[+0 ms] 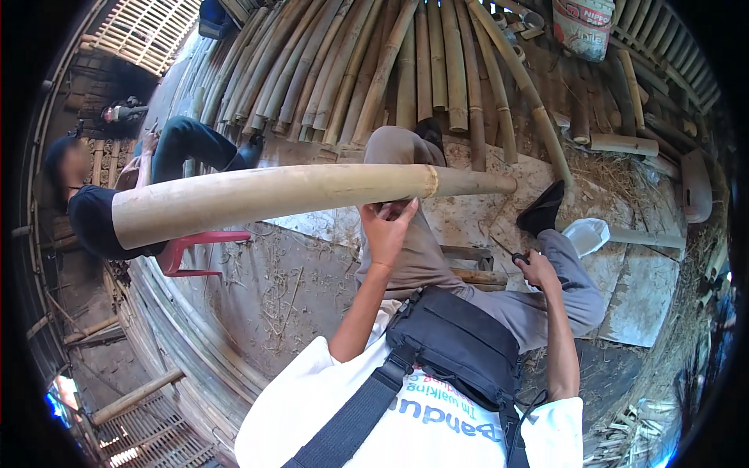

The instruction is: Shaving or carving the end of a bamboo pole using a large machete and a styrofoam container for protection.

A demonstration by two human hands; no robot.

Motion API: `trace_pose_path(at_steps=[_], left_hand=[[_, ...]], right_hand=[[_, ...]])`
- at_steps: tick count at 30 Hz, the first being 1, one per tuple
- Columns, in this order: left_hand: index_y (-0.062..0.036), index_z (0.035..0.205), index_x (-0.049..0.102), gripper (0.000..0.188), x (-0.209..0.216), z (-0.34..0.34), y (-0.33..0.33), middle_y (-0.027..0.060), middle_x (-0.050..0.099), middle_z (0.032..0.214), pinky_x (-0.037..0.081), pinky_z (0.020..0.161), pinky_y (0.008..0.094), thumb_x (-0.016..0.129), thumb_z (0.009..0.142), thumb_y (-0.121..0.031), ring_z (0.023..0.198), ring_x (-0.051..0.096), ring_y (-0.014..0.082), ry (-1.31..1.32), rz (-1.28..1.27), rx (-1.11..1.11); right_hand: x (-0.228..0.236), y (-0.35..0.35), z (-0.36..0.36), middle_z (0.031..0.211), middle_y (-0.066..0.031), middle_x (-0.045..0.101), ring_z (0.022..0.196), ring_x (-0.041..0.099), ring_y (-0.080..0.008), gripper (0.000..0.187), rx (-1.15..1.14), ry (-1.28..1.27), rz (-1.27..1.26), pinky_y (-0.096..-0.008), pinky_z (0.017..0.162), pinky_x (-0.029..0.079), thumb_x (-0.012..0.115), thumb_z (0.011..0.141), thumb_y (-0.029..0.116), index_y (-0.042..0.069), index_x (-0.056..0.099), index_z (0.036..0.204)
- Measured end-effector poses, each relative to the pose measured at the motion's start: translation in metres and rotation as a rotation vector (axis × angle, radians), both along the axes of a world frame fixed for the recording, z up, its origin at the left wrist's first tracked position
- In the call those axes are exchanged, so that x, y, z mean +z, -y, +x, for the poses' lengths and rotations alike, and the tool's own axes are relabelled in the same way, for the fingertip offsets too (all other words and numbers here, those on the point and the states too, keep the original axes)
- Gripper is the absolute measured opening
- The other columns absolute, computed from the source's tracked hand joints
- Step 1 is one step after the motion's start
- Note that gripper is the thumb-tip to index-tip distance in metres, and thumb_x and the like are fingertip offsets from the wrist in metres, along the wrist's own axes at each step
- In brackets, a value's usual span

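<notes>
Bamboo pole (289,193) extends crosswise in front of the seated person, over the raised left knee (392,144). Its wide end is at the left; its narrower end is at the right, beyond a raised ring. Left hand (388,232): palm up, holding the pole from below near the ring, thumb and fingers against the underside; some fingers are hidden. Right hand (538,271): closed around the black handle of a knife (519,258), beside the right leg and apart from the pole. The thin blade points up and to the left. A black bag (455,339) rests against the person's waist. Ahead, a row of bamboo poles (335,74) lies on the floor. At the far left, another person (87,218) in a dark shirt sits by a red chair (178,253), partly behind the wide end. A white bucket (581,31) stands at the upper right.
</notes>
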State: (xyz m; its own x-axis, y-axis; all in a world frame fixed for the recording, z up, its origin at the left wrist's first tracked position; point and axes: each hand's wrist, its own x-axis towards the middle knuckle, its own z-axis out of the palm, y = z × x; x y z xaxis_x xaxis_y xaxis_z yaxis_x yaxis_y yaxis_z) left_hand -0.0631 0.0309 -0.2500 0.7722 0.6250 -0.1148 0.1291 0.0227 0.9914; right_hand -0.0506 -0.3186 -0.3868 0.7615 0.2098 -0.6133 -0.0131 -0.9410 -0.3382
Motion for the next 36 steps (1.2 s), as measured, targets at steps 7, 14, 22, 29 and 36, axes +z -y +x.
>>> trace_pose_path(at_steps=[7,14,22,29,36], left_hand=[[-0.003,0.107,0.045,0.047,0.004,-0.013,-0.006,0.0062,0.051,0.1,0.048,0.055,0.0236,0.076,0.072,-0.003,0.079,0.057,0.0124,-0.038,-0.105,0.065],[-0.0041,0.116,0.045,0.049,0.004,-0.053,-0.019,0.006,0.05,0.109,0.045,0.062,0.0198,0.073,0.077,-0.009,0.082,0.052,0.01,-0.111,0.195,-0.041],[-0.0082,0.143,0.026,0.069,-0.08,-0.161,-0.106,0.0131,0.038,0.14,0.031,0.105,0.0398,0.037,0.092,-0.054,0.13,0.034,0.0251,-0.442,-0.665,-0.317],[-0.0072,0.141,0.028,0.067,-0.06,-0.181,-0.071,0.012,0.038,0.14,0.031,0.105,0.0386,0.034,0.093,-0.053,0.129,0.036,0.0251,-0.531,-1.067,-0.461],[-0.0062,0.14,0.03,0.065,-0.047,-0.156,-0.071,0.0109,0.039,0.14,0.03,0.105,0.0373,0.031,0.094,-0.052,0.128,0.037,0.0252,-0.447,-1.053,-0.364]], right_hand=[[0.005,-0.006,0.003,0.071,-0.0181,0.064,0.067,0.064,-0.0289,0.041,-0.051,-0.114,-0.012,-0.0394,0.063,0.049,0.058,0.086,0.035,-0.003,0.057,0.102],[0.011,-0.004,0.002,0.074,-0.0186,0.064,0.067,0.064,-0.0294,0.041,-0.057,-0.118,-0.025,-0.0398,0.064,0.049,0.057,0.087,0.035,-0.003,0.056,0.103],[0.027,-0.014,0.007,0.099,-0.0272,0.061,0.098,0.058,-0.0403,0.047,-0.076,-0.198,-0.013,-0.045,0.083,0.046,0.056,0.086,0.04,-0.003,0.055,0.103],[-0.001,-0.005,0.006,0.065,-0.0161,0.062,0.058,0.063,-0.0282,0.039,-0.002,-0.057,0.013,-0.0398,0.058,0.048,0.056,0.087,0.035,-0.004,0.055,0.091],[-0.005,-0.007,0.012,0.064,-0.0151,0.062,0.057,0.062,-0.0281,0.039,0.022,-0.04,-0.006,-0.0392,0.056,0.048,0.056,0.088,0.035,-0.004,0.055,0.09]])
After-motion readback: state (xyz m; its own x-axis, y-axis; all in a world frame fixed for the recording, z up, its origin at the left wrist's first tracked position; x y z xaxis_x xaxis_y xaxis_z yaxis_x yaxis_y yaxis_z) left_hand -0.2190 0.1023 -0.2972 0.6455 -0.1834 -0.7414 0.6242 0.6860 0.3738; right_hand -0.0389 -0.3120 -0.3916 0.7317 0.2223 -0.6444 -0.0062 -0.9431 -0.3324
